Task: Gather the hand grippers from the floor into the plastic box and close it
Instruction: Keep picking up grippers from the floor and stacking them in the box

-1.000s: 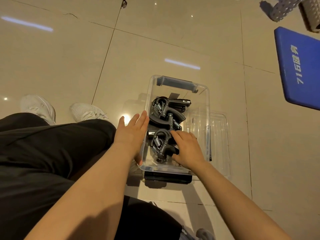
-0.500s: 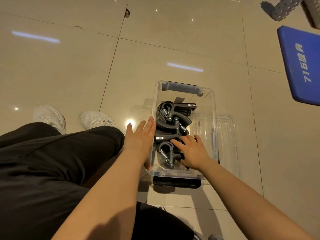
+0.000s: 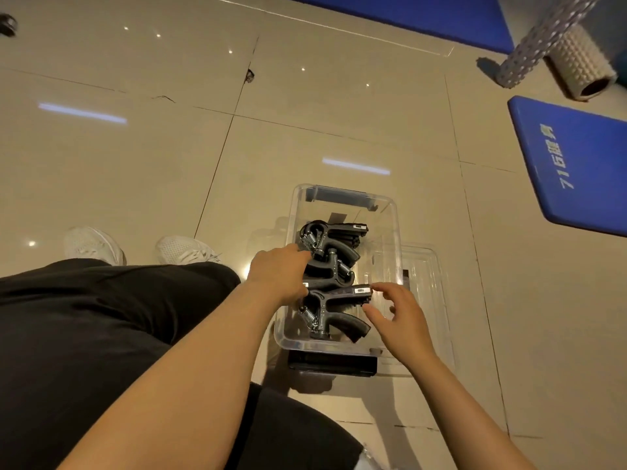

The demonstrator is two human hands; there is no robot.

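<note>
A clear plastic box point(image 3: 395, 212) stands open on the tiled floor in front of me. Three black hand grippers with springs lie inside in a row: a far one point(image 3: 339, 230), a middle one point(image 3: 334, 257) and a near one point(image 3: 339, 322). My left hand point(image 3: 278, 273) reaches over the box's left wall, and its fingers curl round the left end of the middle gripper. My right hand point(image 3: 398, 317) hovers inside the box at the right, fingers spread and relaxed, its index tip touching the end of the near gripper's upper handle. The clear lid point(image 3: 425, 276) lies flat on the floor against the box's right side.
A black latch point(image 3: 332, 364) hangs at the box's near end and a dark one point(image 3: 339, 195) at its far end. My legs in black trousers and white shoes point(image 3: 95, 245) lie to the left. At the right are a blue mat point(image 3: 576, 171), a foam roller point(image 3: 580, 66) and a perforated bar point(image 3: 543, 39).
My left hand left the outside of the box wall and reached inside onto the middle gripper. My right hand came off the near gripper and shifted right, fingers spreading.
</note>
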